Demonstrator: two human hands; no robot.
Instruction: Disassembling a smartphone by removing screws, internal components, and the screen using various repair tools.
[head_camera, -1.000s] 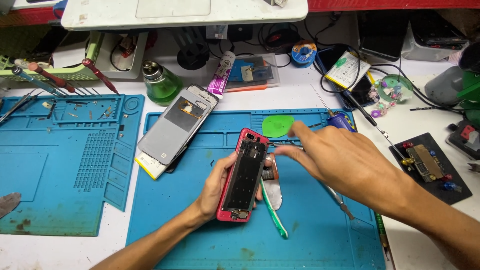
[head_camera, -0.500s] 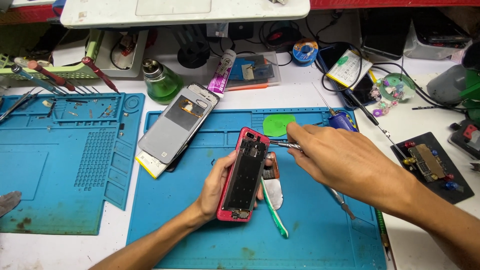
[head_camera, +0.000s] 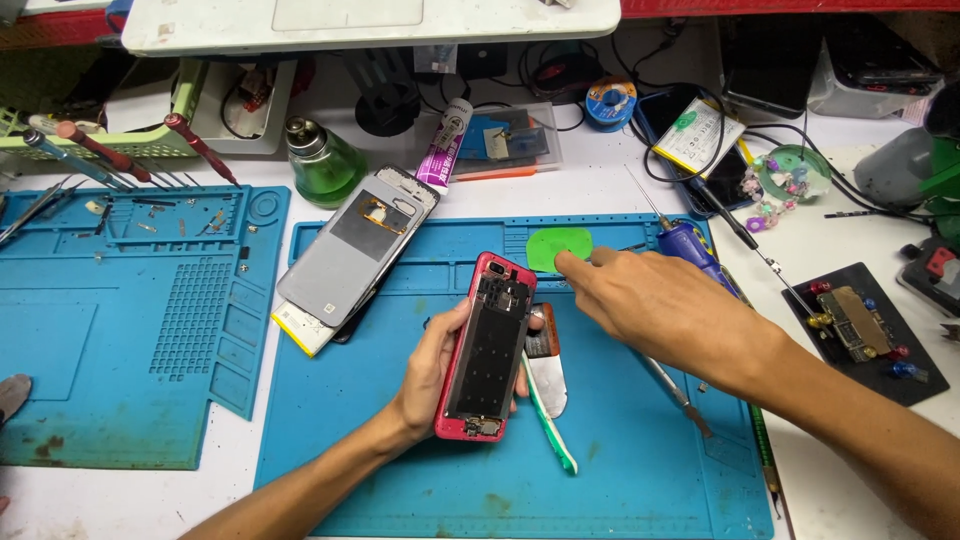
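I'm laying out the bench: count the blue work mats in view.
2. One blue mat lies at the left with small parts in its tray slots; the other blue mat lies in the centre, under both hands. More may be out of frame.

Head camera, looking steeply down over the workbench

The single view sits above and behind the blue repair mat, close enough that the mat fills the lower frame; it faces forward toward the bench's back edge, where a white shelf crosses beyond the mat, and both forearms enter from the near side below it.
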